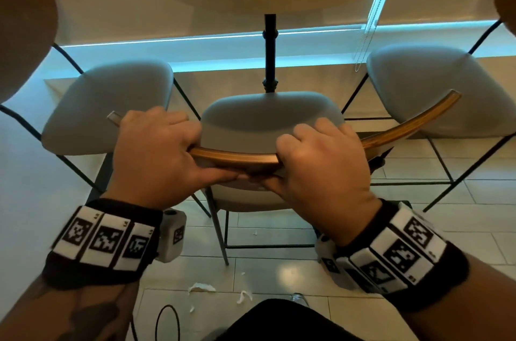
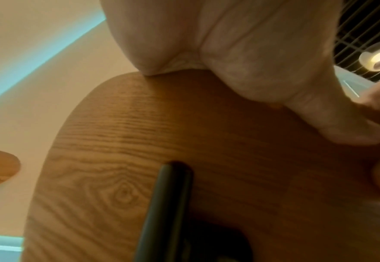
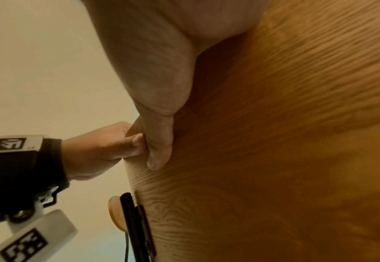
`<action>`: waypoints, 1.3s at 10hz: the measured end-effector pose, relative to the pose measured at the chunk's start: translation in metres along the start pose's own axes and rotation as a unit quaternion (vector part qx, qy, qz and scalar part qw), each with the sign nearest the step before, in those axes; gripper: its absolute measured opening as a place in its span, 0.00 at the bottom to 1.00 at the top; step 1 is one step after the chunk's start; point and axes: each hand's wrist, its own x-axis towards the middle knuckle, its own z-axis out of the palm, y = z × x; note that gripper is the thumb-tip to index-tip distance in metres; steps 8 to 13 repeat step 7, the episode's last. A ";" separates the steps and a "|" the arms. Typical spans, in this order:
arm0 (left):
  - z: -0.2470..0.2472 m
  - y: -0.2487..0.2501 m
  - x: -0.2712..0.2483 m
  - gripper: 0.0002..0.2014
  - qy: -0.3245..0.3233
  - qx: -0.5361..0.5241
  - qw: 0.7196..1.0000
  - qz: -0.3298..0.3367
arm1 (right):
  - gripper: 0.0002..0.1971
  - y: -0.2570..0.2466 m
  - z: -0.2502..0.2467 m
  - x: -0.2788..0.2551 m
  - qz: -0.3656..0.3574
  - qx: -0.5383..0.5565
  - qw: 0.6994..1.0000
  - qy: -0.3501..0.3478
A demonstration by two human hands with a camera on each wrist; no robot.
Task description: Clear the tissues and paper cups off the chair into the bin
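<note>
**Both hands on the chair back, scraps behind on the floor**

The left hand (image 1: 156, 156) and right hand (image 1: 321, 164) are both wrapped over the curved wooden backrest (image 1: 237, 157) of the chair (image 1: 268, 117), fingers curled over its top edge, thumbs underneath and nearly meeting at the middle. The backrest runs left to right across the person, so the two hands sit side by side on its long line, neither nearer. The grey seat beyond them shows no tissues or cups. What tissue I can see is torn white scraps (image 1: 201, 288) on the tiled floor (image 1: 279, 271), below the wrists and closer to the person's feet than to the chair. No bin is in view. The next reach looks like downward and back, not forward.
</note>
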 end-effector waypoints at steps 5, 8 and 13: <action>0.008 -0.008 -0.003 0.36 -0.020 0.011 1.000 -0.017 | 0.27 0.001 0.005 0.004 -0.002 -0.002 1.000 0.017; -0.003 -0.010 -0.018 0.41 0.007 -0.107 0.994 -0.036 | 0.32 0.010 0.000 -0.015 -0.006 0.066 0.997 0.028; -0.003 -0.010 -0.018 0.41 0.007 -0.107 0.994 -0.036 | 0.32 0.010 0.000 -0.015 -0.006 0.066 0.997 0.028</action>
